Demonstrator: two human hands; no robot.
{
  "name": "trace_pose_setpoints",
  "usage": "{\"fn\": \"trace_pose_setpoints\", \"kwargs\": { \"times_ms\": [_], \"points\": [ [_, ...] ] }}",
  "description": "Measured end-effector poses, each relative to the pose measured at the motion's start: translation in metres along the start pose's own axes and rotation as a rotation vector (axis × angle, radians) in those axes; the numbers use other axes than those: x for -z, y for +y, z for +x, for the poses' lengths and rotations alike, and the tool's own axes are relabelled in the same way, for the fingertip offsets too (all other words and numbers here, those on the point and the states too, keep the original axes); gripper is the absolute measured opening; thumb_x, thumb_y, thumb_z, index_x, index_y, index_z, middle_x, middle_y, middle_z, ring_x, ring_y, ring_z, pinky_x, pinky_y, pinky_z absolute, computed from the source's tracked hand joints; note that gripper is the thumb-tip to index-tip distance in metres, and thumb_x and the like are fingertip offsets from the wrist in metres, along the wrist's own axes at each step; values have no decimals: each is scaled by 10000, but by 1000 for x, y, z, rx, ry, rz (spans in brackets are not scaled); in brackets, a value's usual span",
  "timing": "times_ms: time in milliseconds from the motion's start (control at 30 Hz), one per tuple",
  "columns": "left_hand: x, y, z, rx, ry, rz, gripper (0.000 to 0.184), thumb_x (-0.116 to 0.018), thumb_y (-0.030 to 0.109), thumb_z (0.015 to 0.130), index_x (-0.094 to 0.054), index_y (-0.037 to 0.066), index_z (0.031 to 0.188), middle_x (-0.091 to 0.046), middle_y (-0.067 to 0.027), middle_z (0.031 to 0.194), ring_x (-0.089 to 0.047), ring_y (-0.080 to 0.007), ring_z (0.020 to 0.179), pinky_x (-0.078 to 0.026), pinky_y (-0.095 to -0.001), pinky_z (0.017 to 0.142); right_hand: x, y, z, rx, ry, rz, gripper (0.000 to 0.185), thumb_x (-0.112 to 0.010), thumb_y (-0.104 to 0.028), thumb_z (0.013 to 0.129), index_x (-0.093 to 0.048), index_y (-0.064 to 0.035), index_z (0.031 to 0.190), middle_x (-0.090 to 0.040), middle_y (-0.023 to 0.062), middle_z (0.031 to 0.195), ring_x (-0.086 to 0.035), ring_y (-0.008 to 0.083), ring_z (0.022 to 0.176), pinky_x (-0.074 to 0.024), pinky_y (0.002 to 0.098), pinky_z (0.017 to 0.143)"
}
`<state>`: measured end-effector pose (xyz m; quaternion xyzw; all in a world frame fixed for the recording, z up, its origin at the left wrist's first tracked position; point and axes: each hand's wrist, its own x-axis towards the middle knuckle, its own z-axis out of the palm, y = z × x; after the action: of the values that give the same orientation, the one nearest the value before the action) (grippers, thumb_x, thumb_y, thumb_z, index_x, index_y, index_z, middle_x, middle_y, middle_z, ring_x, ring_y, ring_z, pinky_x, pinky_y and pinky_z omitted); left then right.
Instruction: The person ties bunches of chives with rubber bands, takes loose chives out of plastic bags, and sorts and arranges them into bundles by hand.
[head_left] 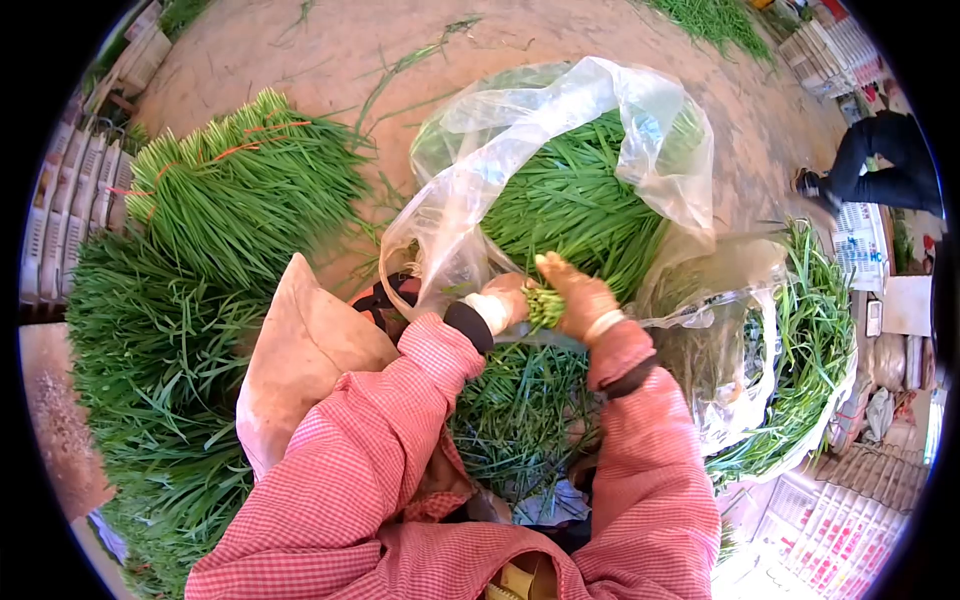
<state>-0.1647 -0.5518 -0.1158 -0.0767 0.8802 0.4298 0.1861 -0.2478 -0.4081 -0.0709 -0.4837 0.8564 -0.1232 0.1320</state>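
My left hand and my right hand, in pale gloves, are side by side at the near rim of a transparent plastic bag. Between them they grip a bunch of garlic chives, its stem ends facing me. More long green leaves fill the open bag just beyond my hands. Loose chive leaves lie below my forearms. The fingers of my left hand are partly hidden by the wrist and the bunch.
Bundled chives with orange ties are stacked at the left. A second plastic bag and a pile of greens stand at the right. Plastic crates line the edges. Another person's leg shows at the far right.
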Motion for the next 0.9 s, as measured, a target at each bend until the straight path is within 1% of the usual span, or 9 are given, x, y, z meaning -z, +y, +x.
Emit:
{"fn": "trace_pose_setpoints", "kwargs": {
  "times_ms": [67,200,233,333,400,567,667,733,900],
  "points": [
    [21,14,-7,-52,-71,374,194,-587,202,779,-632,52,893,-636,-128,875,-602,-238,797,-459,-302,733,2,-17,9,-71,-162,-101,504,-655,-320,685,-547,-133,1140,-589,139,1042,-573,261,945,-463,356,824],
    [88,20,-40,101,-87,-813,397,-641,166,736,-564,36,1104,-610,-131,1041,-573,-229,952,-438,-304,822,62,-30,5,-339,-179,-66,365,-601,-253,770,-557,-49,1070,-602,102,1019,-549,262,916,-438,341,851],
    [100,17,-49,6,171,-830,439,-637,166,744,-529,38,1149,-578,-132,1099,-537,-237,1016,-412,-308,872,85,-29,0,-342,-163,-74,365,-601,-253,770,-557,-49,1070,-602,102,1019,-549,262,916,-438,341,851],
    [144,27,-79,-39,716,-406,560,-646,169,746,-433,37,1246,-470,-143,1242,-438,-231,1152,-328,-320,984,166,-29,-22,-48,771,763,172,-596,-70,763,-594,-4,922,-599,77,932,-571,200,865,-463,314,796],
    [161,76,-113,-276,948,-298,730,-676,164,715,-302,22,1325,-415,-167,1290,-408,-255,1181,-310,-335,999,220,-56,-46,155,949,694,175,-623,-53,755,-595,5,918,-616,82,925,-584,195,838,-477,295,757],
    [159,192,-179,-941,400,-372,1292,-839,303,492,59,-3,1368,-66,-230,1426,-85,-287,1328,-102,-365,1072,236,-137,-116,-63,718,1652,513,-671,-150,695,-481,-31,1156,-624,102,861,-600,190,747,-507,299,674],
    [100,183,-211,-643,-300,-419,1277,-806,351,545,119,44,1370,-80,-168,1437,-157,-238,1312,-128,-346,1070,193,-175,-146,-158,721,1950,600,-673,-124,687,-436,-78,1236,-620,79,849,-595,182,730,-511,290,670],
    [52,156,-241,-411,-735,-721,1026,-792,324,587,-177,41,1358,-382,-117,1289,-430,-214,1128,-335,-337,955,148,-184,-158,-98,679,2223,582,-672,-123,698,-442,-75,1230,-603,83,940,-586,180,783,-505,295,706],
    [36,123,-314,-74,-829,-1020,586,-659,124,682,-407,24,1202,-603,-122,1050,-537,-171,974,-387,-290,875,131,-195,-182,-229,757,1993,562,-638,-140,762,-405,-80,1271,-580,42,939,-568,142,785,-481,280,713]
  ]
}}
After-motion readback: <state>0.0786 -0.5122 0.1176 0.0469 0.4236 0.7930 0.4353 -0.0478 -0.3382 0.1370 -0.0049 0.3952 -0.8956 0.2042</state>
